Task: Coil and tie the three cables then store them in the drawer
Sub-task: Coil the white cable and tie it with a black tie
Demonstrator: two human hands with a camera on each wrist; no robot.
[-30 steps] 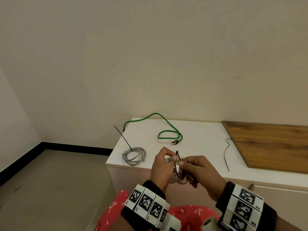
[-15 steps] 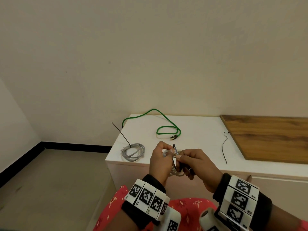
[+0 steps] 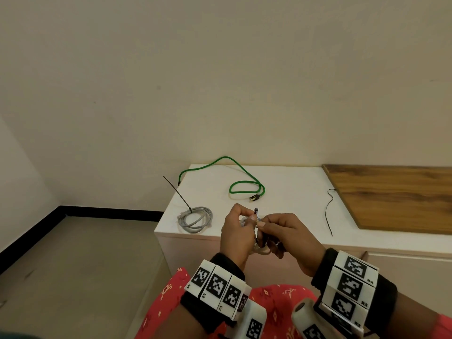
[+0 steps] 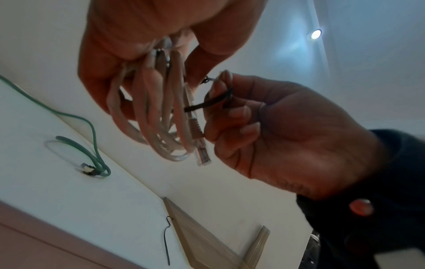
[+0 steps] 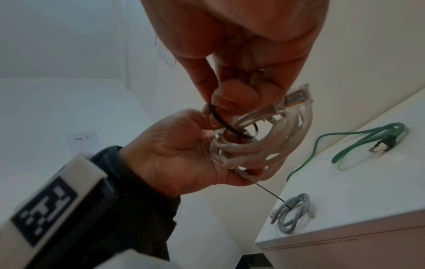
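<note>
the left hand (image 3: 236,232) is holding a coiled white cable (image 5: 260,145) in the air just in front of the white tabletop (image 3: 288,192), its fingers curled round the bundled loops so that this grip is closed tight on the coil. the right hand (image 3: 286,237) is meeting it from the side – its thumb and fingertips are pinching a black zip tie (image 4: 209,102), which is looping round the strands of the coil, so this grip too is closed, on the tie. a clear plug (image 4: 203,154) of the white cable is hanging free below the fingers.

on the tabletop, a grey cable (image 3: 195,218) is lying coiled near the front left corner, already bound by a zip tie whose long black tail (image 3: 176,193) is sticking up and out past the edge. the green cable (image 3: 244,184) is lying loose farther back on the tabletop, one end trailing toward the left edge and the other curling into a single loop beside its plug. another black zip tie (image 3: 329,211) is lying on the tabletop – just beside the edge of a wooden board (image 3: 396,199) that is covering the right part.
</note>
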